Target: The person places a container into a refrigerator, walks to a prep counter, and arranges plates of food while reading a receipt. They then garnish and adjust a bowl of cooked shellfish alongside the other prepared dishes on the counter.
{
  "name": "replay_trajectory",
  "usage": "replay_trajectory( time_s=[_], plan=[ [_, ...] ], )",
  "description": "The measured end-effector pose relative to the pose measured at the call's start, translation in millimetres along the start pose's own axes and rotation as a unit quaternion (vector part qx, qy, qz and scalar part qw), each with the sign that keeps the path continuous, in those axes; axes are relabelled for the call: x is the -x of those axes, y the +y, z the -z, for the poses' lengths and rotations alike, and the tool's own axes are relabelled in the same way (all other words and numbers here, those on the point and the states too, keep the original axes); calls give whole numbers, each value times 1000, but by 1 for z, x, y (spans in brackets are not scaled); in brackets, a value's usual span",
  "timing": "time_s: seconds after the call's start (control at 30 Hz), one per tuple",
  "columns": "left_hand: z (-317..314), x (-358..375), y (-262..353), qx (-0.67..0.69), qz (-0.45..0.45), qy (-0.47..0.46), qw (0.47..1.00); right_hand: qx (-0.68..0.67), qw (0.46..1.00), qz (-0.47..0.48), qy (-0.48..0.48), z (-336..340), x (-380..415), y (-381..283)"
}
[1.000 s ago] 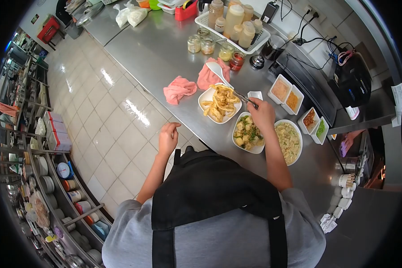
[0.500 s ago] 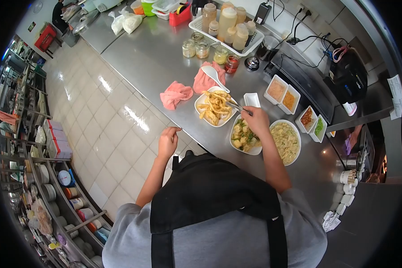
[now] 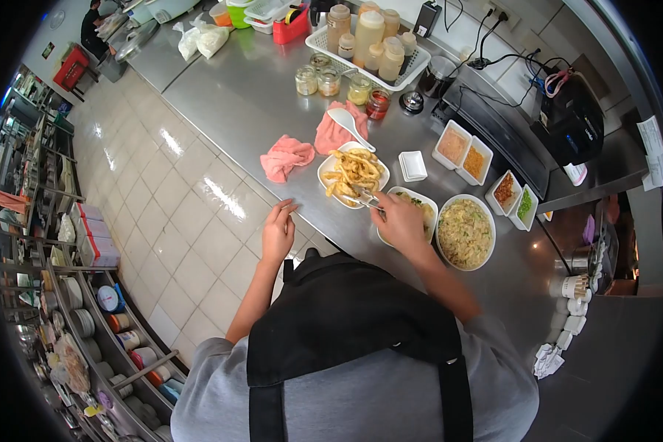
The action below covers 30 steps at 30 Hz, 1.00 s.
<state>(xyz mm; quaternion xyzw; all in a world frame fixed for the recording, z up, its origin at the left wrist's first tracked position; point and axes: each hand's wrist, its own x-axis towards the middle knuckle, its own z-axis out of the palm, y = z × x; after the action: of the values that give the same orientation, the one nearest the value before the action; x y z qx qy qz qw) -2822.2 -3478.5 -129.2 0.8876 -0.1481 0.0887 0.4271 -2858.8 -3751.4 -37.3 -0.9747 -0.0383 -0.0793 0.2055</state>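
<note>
My right hand (image 3: 403,223) is closed round small metal tongs (image 3: 365,198), whose tips reach the near right side of the fried golden strips (image 3: 355,168) on a square white plate (image 3: 381,188). Under that hand, a white bowl of greens and pale chunks (image 3: 423,210) is partly hidden. To its right stands a bowl of fried rice (image 3: 465,233). My left hand (image 3: 278,233) hovers by the counter's front edge with nothing in it, its fingers stretched out. Just beyond it lies a crumpled pink cloth (image 3: 287,158).
Small white dishes (image 3: 412,166) sit beside the plate. A white spoon (image 3: 351,129) rests on another pink cloth (image 3: 333,134). Further back are jars (image 3: 359,90) and a basket (image 3: 405,82) of sauce bottles. Paired topping dishes (image 3: 464,151) stand right. Another person (image 3: 92,28) is far left.
My right hand has moved down and left with the tongs, from the plate's upper right to its near edge, uncovering more rice. My left hand's fingers have straightened and risen slightly.
</note>
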Motion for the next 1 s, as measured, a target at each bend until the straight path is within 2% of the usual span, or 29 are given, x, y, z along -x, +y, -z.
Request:
replay_trajectory(
  time_s=[0.13, 0.2, 0.33, 0.5, 0.6, 0.73, 0.9, 1.0],
  plan=[
    [0, -1, 4, -15, -18, 7, 1000, 7, 999, 14, 34, -15, 5, -4],
    [0, -1, 5, 18, 28, -14, 999, 8, 999, 21, 37, -18, 4, -2],
    [3, 1, 7, 6, 14, 4, 1000, 3, 999, 21, 40, -5, 3, -9],
    [8, 1, 8, 13, 8, 21, 1000, 102, 982, 117, 111, 13, 1, -3],
    [8, 1, 9, 23, 25, 22, 999, 133, 977, 141, 88, 6, 2, 14],
    [7, 0, 10, 14, 19, 26, 999, 116, 979, 142, 90, -2, 3, 27],
    [5, 3, 9, -23, -20, 42, 999, 61, 995, 66, 32, 7, 2, 22],
    [4, 5, 7, -19, -18, 35, 999, 46, 994, 72, 61, 11, 1, 16]
  ],
)
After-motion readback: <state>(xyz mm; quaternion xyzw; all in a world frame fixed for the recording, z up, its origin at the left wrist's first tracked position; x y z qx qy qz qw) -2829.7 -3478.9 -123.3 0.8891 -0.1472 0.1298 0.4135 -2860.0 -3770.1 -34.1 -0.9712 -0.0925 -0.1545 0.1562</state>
